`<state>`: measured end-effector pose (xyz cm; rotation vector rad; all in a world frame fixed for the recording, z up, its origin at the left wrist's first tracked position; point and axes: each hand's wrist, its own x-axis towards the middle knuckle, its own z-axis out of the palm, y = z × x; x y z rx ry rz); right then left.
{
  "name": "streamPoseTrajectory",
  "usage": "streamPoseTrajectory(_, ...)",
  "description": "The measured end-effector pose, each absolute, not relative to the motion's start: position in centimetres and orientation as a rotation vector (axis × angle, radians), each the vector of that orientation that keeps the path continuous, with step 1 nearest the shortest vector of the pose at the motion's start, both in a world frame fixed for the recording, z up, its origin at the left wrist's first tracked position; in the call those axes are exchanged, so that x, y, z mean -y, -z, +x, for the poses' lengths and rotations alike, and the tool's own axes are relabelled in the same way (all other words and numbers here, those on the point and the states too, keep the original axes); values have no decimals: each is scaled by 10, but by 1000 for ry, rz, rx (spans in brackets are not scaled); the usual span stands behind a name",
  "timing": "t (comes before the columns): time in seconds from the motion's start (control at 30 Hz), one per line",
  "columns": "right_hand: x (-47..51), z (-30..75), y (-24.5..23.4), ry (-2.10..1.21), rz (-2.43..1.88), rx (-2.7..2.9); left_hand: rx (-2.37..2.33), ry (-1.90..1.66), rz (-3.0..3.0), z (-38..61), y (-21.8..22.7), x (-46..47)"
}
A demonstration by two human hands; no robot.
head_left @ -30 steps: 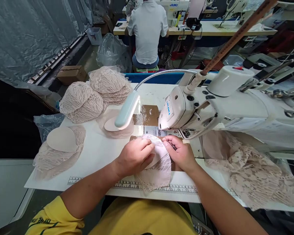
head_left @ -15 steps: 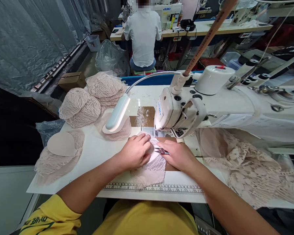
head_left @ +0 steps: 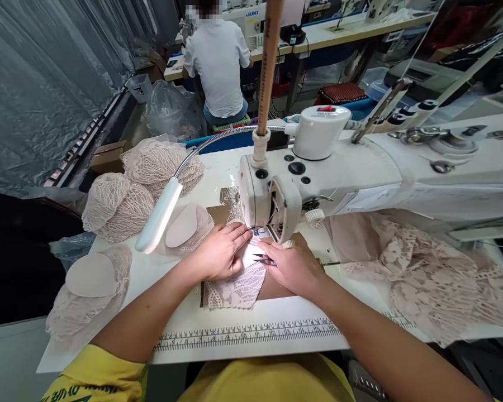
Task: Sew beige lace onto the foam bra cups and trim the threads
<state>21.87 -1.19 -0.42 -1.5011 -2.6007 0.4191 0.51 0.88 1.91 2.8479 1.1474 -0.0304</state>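
My left hand (head_left: 220, 252) lies flat, fingers stretched out, pressing a beige lace-covered cup piece (head_left: 237, 282) onto the bed of the white sewing machine (head_left: 318, 178), fingertips close to the presser foot. My right hand (head_left: 292, 268) rests on the piece's right side and holds small thread snips (head_left: 263, 259), their tips pointing left toward my left hand. The needle area sits just behind both hands, partly hidden by the machine head.
Stacks of lace cups (head_left: 121, 204) and foam pads (head_left: 91, 274) lie on the table's left. A gooseneck lamp (head_left: 159, 215) reaches over them. Loose lace fabric (head_left: 423, 273) is heaped at the right. A ruler strip (head_left: 251, 335) runs along the front edge. A person (head_left: 218, 61) sits at another machine behind.
Both hands have pushed the lace piece forward under the machine head. The left hand has flattened from a curled grip. My view has shifted left and closer.
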Motion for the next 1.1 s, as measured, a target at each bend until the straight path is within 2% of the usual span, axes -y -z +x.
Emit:
streamPoseTrajectory(0.37,12,220,6,-355,-1479,2579,-995,12,2926,2,-27,-29)
streamPoseTrajectory(0.73,12,220,9,-329,-1416,2614,-1026,-395,2977,15,0,0)
streamPoseTrajectory(1.1,12,220,13,-257,-1401,2639,-934,-506,2922,7,6,-8)
